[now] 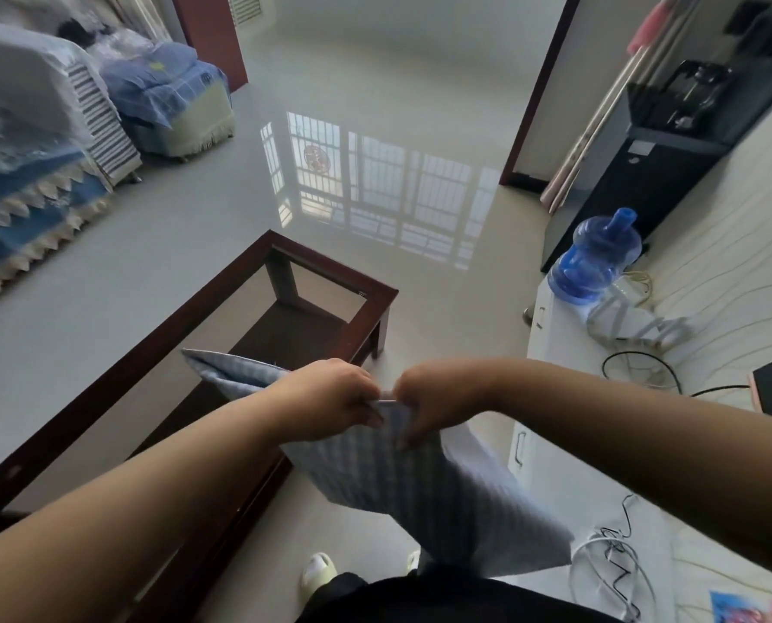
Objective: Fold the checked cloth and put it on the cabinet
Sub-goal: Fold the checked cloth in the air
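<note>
Your left hand (330, 397) and right hand (433, 397) meet in mid-air — fingers of both pinching the checked cloth (442, 496) at its top edge; it hangs between table (312, 263) and cabinet (554, 344).

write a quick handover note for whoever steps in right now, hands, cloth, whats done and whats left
Left hand: grips the top edge of the checked cloth, fingers curled round it.
Right hand: pinches the same edge right beside the left hand, so the two nearly meet.
Cloth: held up in the air in front of the body, hanging down in layers, one end sticking out to the left over the coffee table.
Cabinet: white, on the right, with a blue water bottle and cables on top.
Done: the fold is under way, with the edges brought together.
Left: finish folding, then lay the cloth on the cabinet.
</note>
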Demonstrator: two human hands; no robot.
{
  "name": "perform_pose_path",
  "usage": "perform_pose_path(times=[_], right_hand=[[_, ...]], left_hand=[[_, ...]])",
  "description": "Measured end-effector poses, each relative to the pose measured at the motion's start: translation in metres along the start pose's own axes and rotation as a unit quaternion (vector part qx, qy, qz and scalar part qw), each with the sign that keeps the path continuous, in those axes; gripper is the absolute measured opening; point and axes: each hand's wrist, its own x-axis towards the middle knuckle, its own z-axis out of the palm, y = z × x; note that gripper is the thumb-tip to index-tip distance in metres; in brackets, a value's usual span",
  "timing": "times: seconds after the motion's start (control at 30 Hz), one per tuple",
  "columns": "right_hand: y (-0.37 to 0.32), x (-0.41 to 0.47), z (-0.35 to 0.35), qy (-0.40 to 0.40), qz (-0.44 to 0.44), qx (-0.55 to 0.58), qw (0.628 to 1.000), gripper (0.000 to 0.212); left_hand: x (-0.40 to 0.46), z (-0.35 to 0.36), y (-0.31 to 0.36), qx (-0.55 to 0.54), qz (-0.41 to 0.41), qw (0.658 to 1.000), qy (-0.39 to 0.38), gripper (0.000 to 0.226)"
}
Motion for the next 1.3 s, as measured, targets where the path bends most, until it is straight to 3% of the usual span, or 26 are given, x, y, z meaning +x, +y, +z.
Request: perform_pose_path(times=[0.1,0.23,0.4,0.53,0.6,0.7,0.77,0.87,1.03,1.1,1.2,1.3], right_hand=[[0.015,-0.009,-0.001,-0.063,0.052,0.0,0.997,0.04],[0.017,-0.022,0.005,-0.017,0.039,-0.015,0.999,0.029],[-0.004,-0.015,-0.001,0.035,0.008,-0.064,0.997,0.022],[-0.016,-0.009,-0.009,0.076,0.013,-0.088,0.993,0.026],[-0.009,-0.012,-0.015,0.057,0.031,-0.075,0.995,0.027],[0.019,-0.018,-0.023,0.015,0.105,-0.102,0.989,0.048],[0.036,-0.023,-0.022,0.032,0.14,-0.121,0.982,0.039],[0.038,-0.031,-0.016,0.09,0.149,-0.159,0.972,0.006],[0.019,-0.03,-0.009,0.102,0.125,-0.121,0.979,0.02],[0.013,-0.025,-0.009,0.098,0.127,-0.103,0.982,0.024],[0.012,-0.025,-0.006,0.161,0.142,-0.095,0.972,0.024],[0.031,-0.04,-0.007,0.205,0.191,-0.059,0.958,0.051]], left_hand=[[0.0,-0.001,-0.004,0.003,0.012,1.0,0.0,0.023],[-0.005,-0.006,-0.012,-0.048,-0.005,0.998,-0.039,0.014],[0.001,-0.014,0.002,-0.126,0.001,0.98,-0.154,0.027],[0.015,-0.004,0.003,-0.134,-0.022,0.987,-0.086,0.018],[0.016,-0.001,0.001,-0.123,-0.023,0.99,-0.062,0.021],[0.016,0.002,-0.006,-0.133,-0.04,0.989,-0.042,0.021],[0.018,0.008,-0.01,-0.155,-0.054,0.986,-0.034,0.027],[0.024,0.012,-0.015,-0.179,-0.067,0.981,-0.042,0.021],[0.033,0.017,-0.011,-0.218,-0.037,0.973,-0.067,0.018],[0.04,0.021,-0.002,-0.214,-0.026,0.976,-0.027,0.014],[0.047,0.028,0.003,-0.221,-0.017,0.974,0.045,0.015],[0.048,0.029,0.007,-0.221,-0.02,0.972,0.077,0.011]])
